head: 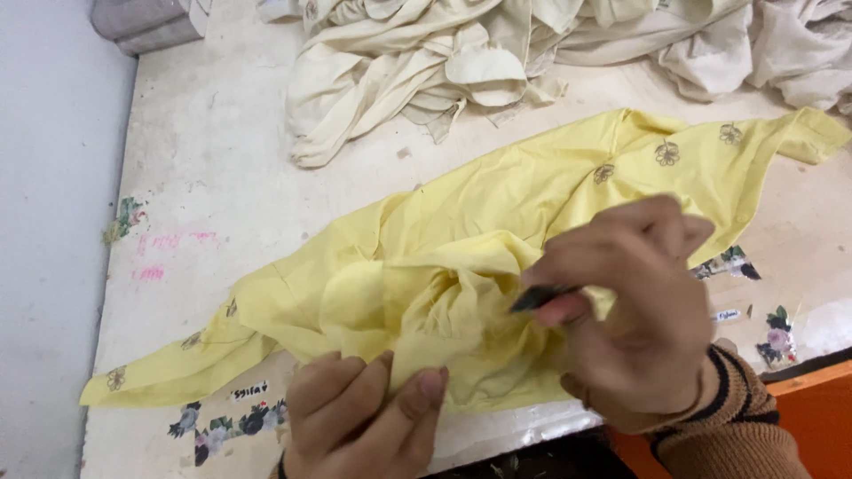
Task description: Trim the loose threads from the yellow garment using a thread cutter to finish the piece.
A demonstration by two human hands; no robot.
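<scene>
A pale yellow garment (497,195) with small embroidered flowers lies crumpled across the white table (213,151). My left hand (364,417) pinches a bunched fold of the yellow cloth near the table's front edge. My right hand (635,319), in a brown striped sleeve, holds a small dark tool (537,297) whose tip touches the gathered fabric just right of the fold. What kind of tool it is stays unclear, as my fingers cover most of it.
A heap of cream cloth (497,62) lies at the back of the table. Flower stickers (231,421) and pink marks (169,253) dot the tabletop. A grey wall (44,239) runs along the left. An orange surface (816,417) sits at the lower right.
</scene>
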